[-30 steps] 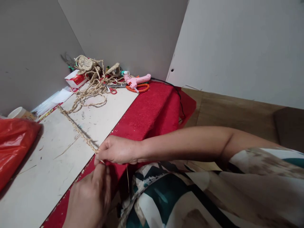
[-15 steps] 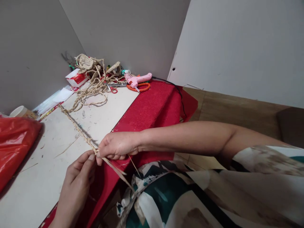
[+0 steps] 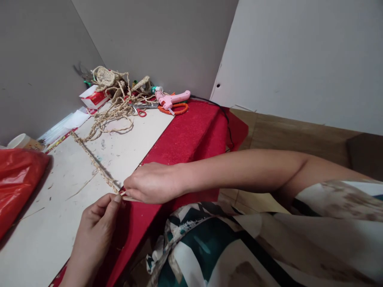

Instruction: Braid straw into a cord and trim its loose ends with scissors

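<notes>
My left hand (image 3: 97,223) is pinching the rope (image 3: 96,162), which is stretching out ahead. Just beside, my right hand (image 3: 154,182) is pinching its loose straw (image 3: 129,198).

Left grip (image 3: 98,221) pinched, right grip (image 3: 154,182) curled just beside

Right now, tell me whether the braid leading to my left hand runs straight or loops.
Straight: that stretch of braid crosses the white board in a nearly unbroken line to your left hand.
</notes>
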`<state>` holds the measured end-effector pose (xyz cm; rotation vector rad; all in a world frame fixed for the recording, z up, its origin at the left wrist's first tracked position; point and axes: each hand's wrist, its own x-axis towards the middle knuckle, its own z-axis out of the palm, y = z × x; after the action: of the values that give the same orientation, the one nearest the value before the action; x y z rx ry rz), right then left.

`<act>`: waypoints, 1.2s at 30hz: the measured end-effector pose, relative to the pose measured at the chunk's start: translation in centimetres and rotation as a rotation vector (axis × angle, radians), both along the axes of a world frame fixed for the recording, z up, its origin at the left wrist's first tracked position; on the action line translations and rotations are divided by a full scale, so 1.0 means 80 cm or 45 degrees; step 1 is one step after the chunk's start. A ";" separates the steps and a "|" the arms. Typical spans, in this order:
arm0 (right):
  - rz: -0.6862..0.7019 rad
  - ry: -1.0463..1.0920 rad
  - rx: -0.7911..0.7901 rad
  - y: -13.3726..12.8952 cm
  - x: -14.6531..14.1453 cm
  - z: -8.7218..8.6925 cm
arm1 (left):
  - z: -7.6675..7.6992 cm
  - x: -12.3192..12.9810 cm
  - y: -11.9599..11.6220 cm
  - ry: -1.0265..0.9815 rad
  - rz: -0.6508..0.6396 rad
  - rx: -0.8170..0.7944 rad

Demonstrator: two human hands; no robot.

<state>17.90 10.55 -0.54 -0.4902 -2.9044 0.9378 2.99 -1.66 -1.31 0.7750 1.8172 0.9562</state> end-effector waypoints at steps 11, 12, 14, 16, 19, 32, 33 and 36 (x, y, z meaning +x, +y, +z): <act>-0.019 -0.010 0.106 -0.048 0.006 -0.001 | -0.002 0.005 0.002 -0.250 0.129 0.128; 0.008 -0.027 0.143 -0.051 0.008 -0.001 | -0.002 0.006 0.002 -0.275 0.129 0.134; 0.095 -0.100 0.157 -0.054 0.013 0.004 | -0.001 0.006 0.000 -0.265 0.108 0.129; 0.191 -0.158 0.094 -0.053 0.022 0.012 | 0.000 0.007 -0.001 -0.213 0.103 0.117; 0.100 -0.037 -0.049 -0.042 0.032 0.022 | 0.002 0.010 -0.002 -0.203 0.121 0.136; 0.027 0.104 -0.645 0.011 -0.016 -0.011 | -0.003 -0.007 -0.003 -0.116 -0.090 0.123; 0.042 0.091 -0.681 0.012 -0.016 -0.012 | -0.002 -0.007 -0.003 -0.041 -0.142 0.122; -0.001 0.080 -0.904 0.011 -0.015 -0.018 | 0.003 -0.005 -0.004 0.267 -0.253 0.164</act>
<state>16.67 11.41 -1.95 -0.4664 -2.4356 1.9366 2.63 -1.96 -1.10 1.1507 1.8268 0.8945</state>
